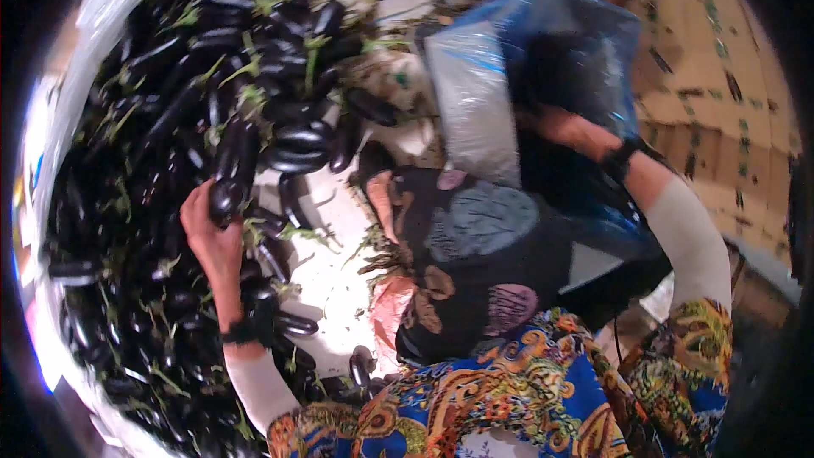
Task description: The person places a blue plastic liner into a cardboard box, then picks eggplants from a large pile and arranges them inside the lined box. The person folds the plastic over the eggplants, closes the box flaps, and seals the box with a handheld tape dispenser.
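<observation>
My left hand grips the end of a dark, glossy eggplant at the edge of a large heap of eggplants. The thumb lies along one side and the fingers curl over the other. My right hand reaches into an open blue plastic bag. Its fingers are blurred and lost in the bag's dark interior, so whether they hold anything does not show. The bag's plastic stretches over a pale upright panel on its left side.
Loose eggplants and green stem scraps lie on a white surface between heap and bag. Clear plastic wrap borders the heap. Cardboard with dark slots stands to the right. A black printed apron covers my lap.
</observation>
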A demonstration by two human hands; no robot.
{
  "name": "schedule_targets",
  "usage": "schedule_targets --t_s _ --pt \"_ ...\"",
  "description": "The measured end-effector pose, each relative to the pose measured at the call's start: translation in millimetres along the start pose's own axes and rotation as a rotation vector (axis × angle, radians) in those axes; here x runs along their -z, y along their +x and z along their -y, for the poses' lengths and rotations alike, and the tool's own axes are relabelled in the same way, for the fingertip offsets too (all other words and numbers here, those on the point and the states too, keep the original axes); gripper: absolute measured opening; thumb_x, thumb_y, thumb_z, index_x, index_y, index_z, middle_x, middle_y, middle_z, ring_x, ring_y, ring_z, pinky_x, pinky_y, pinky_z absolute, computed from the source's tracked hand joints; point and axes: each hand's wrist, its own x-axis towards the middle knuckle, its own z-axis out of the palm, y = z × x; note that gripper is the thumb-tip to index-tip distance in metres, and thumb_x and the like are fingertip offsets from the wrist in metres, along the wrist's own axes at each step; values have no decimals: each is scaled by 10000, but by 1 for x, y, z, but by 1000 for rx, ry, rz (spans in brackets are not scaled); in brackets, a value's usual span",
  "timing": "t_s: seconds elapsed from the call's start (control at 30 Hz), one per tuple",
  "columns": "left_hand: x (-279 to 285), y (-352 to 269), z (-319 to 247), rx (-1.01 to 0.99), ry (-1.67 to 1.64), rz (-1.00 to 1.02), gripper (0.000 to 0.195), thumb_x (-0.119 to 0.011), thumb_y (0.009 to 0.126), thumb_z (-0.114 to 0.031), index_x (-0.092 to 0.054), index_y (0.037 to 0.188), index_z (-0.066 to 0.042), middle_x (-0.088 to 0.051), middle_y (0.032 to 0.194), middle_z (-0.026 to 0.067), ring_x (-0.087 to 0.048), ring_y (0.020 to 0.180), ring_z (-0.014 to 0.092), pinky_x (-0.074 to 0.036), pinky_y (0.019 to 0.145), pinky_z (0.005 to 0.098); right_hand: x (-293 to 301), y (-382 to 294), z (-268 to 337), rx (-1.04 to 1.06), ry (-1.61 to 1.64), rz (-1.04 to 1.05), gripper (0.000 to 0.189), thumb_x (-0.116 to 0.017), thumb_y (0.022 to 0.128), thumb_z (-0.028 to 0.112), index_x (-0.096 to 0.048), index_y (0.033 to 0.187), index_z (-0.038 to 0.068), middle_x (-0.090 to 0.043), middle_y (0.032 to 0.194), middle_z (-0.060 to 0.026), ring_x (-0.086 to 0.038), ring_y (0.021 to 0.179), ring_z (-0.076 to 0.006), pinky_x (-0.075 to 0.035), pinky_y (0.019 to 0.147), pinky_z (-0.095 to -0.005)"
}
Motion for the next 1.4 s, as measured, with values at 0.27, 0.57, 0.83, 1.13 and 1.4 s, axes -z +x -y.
schedule_targets --t_s 0.27,0.57,0.83,1.13,1.4 --pt "52 60 -195 -644 -607 -23 554 -756 709 -212 -539 1166 13 -564 1099 148 -561 991 261 -422 917 354 60 -31 -13 -236 702 338 711 -454 876 597 -514 1196 -36 -613 1016 -187 -624 928 -269 -518 773 -339" --pt "-44 65 -323 -1161 -810 611 527 -704 709 -55 -563 1216 -92 -563 1178 73 -529 1108 250 -468 863 320 63 -73 25 216 1276 283 457 -646 825 422 -602 1082 47 -646 962 -26 -616 810 -104 -516 703 -263" --pt "-47 88 -229 -180 -971 760 388 -590 854 -103 -544 1230 -16 -639 1028 89 -592 971 151 -452 826 257 50 -38 9 -353 379 149 654 -596 805 475 -482 1259 19 -544 1168 -210 -516 1096 -349 -415 907 -392" --pt "-140 -22 -34 378 -691 383 254 -620 813 -137 -638 1040 -24 -677 917 125 -651 841 174 -491 782 287 -5 -13 -54 309 -622 -63 199 -532 803 129 -634 927 11 -628 873 -202 -626 784 -355 -513 659 -426" --pt "-127 7 63 293 -142 -138 295 -604 765 -105 -618 1052 -37 -623 977 194 -591 923 353 -463 845 406 -17 -21 -51 64 -490 53 416 -486 848 112 -443 1246 -2 -525 1131 -284 -573 980 -411 -503 811 -433"
